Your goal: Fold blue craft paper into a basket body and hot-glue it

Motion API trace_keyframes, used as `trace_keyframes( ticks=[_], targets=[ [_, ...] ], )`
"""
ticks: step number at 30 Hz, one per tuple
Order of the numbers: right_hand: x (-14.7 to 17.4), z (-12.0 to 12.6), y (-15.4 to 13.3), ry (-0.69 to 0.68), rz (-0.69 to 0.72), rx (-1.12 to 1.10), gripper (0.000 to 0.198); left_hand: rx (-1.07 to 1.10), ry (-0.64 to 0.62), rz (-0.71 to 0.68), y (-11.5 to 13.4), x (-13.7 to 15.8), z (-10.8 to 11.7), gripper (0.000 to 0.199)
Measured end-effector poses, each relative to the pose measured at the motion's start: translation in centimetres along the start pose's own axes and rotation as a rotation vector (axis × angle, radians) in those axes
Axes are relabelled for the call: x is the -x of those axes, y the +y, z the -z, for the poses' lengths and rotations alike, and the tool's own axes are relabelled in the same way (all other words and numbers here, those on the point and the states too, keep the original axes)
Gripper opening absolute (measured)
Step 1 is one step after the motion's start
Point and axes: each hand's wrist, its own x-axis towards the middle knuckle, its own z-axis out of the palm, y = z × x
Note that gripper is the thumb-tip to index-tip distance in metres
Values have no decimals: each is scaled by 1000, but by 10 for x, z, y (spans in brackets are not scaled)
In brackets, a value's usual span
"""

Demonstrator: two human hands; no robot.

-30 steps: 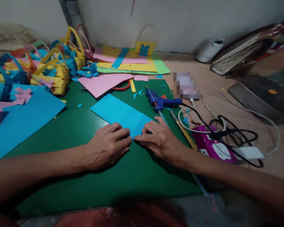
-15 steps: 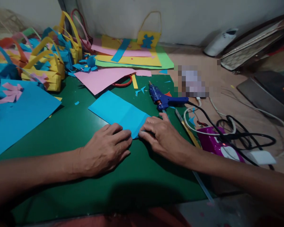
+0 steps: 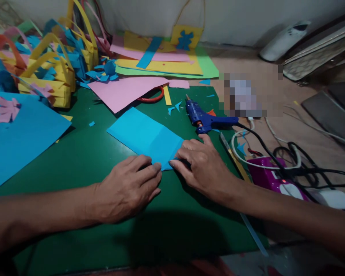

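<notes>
A folded sheet of blue paper (image 3: 143, 126) lies aslant on the green board (image 3: 97, 245). At its near edge my left hand (image 3: 132, 184) rests with curled fingers closed on the paper, fingertips at the rim. My right hand (image 3: 202, 165) pinches the paper's right-hand end between thumb and bent fingers, and a fold there is partly covered by them. Just beyond the right hand is a blue glue gun (image 3: 204, 117), lying on its side. A cutter (image 3: 232, 155) with a yellow handle lies partly under the right forearm.
Paper baskets (image 3: 56, 84) crowd the back left, beside a large blue sheet (image 3: 25, 142). A pink sheet (image 3: 123, 92) partly covers red-handled scissors (image 3: 155, 97). Stacked coloured paper (image 3: 161, 71) lies behind. Tangled cables surround a purple power strip (image 3: 264, 172) at right. A glue stick (image 3: 254, 235) lies near the front.
The view has shifted slightly, so the background sits a little differently. Both hands remain at the blue paper's near edge, with only a slight shift of the fingers.
</notes>
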Motion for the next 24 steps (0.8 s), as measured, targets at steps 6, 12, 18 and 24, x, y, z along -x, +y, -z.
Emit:
trace_keyframes(
  ticks=[6, 12, 18, 24],
  targets=[
    [0, 1, -1, -21, 2, 31, 23, -26, -71, -9, 1, -2, 3, 39],
    [-1, 2, -2, -37, -10, 44, 22, -17, -137, 5, 1, -4, 4, 42],
    [-3, 3, -4, -65, -31, 49, 22, -15, -157, 12, 1, -5, 6, 40],
    [-5, 4, -5, -85, -48, 59, 22, -32, -148, 7, 1, -6, 6, 38]
  ],
)
